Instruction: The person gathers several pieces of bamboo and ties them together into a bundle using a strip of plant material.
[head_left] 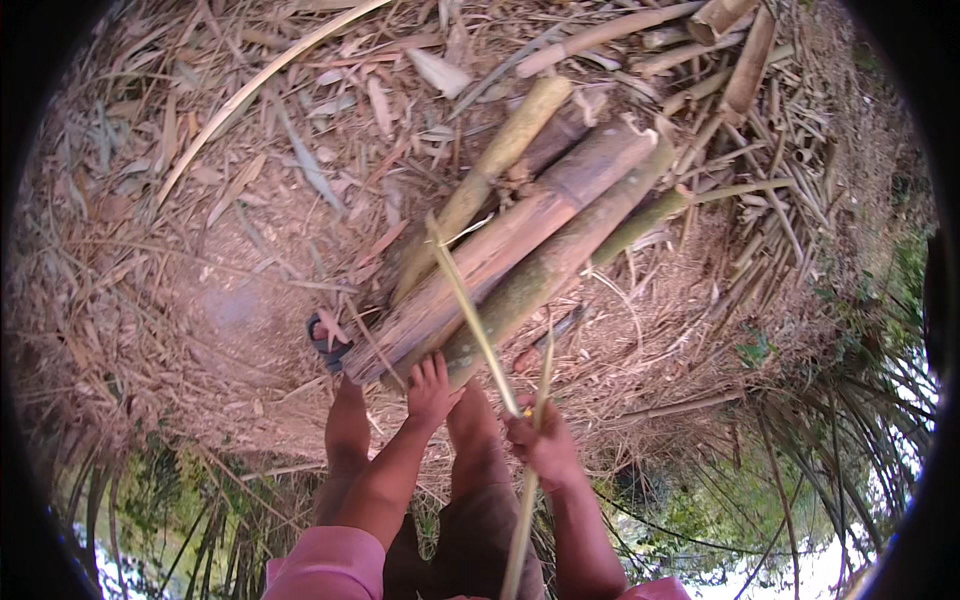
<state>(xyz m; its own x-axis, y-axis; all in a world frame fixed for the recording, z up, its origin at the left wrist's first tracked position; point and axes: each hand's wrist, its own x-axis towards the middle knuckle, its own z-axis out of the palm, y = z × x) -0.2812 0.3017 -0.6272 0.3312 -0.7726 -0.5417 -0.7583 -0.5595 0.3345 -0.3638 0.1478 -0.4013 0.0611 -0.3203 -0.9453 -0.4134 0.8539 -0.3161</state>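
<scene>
My left hand (430, 394) lies on the near end of a greenish bamboo pole (545, 283), its fingers stretched over the surface and holding nothing. Beside that pole rests a thicker, brown bamboo pole (510, 238). My right hand (547, 450) is closed around pale green bamboo strips. One strip (466, 300) slants up and left from the hand, crossing over both poles. Another strip (546, 375) rises almost straight up from the fist, and a length of strip (520, 540) runs down past my right forearm. A small yellow spot shows at the fingers; what it is, I cannot tell.
Left of the brown pole lies a yellowish bamboo pole (487, 185). A dark narrow object (567, 321) is on the ground right of the poles. Cut bamboo pieces (750, 70) and thin stalks are heaped at the far right. Dry leaves and a long curved strip (240, 97) lie far left.
</scene>
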